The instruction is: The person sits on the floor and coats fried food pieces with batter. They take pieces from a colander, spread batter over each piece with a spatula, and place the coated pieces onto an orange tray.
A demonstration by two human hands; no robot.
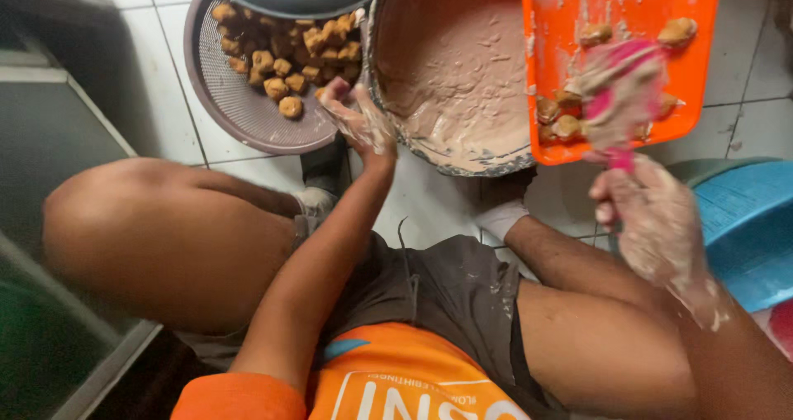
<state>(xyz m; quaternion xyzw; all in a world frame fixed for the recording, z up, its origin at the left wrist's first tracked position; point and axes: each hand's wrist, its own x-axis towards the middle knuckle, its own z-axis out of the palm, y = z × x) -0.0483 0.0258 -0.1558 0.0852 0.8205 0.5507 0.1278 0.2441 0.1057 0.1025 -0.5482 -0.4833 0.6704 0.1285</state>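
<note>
Pink spatula (pixel 621 90), orange tray (pixel 628 7)

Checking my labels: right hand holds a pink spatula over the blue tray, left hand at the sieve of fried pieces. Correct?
One error: the tray is orange, not blue, as the head view shows. The right hand does hold the pink spatula over it, and the left hand is at the sieve of fried pieces.
</note>
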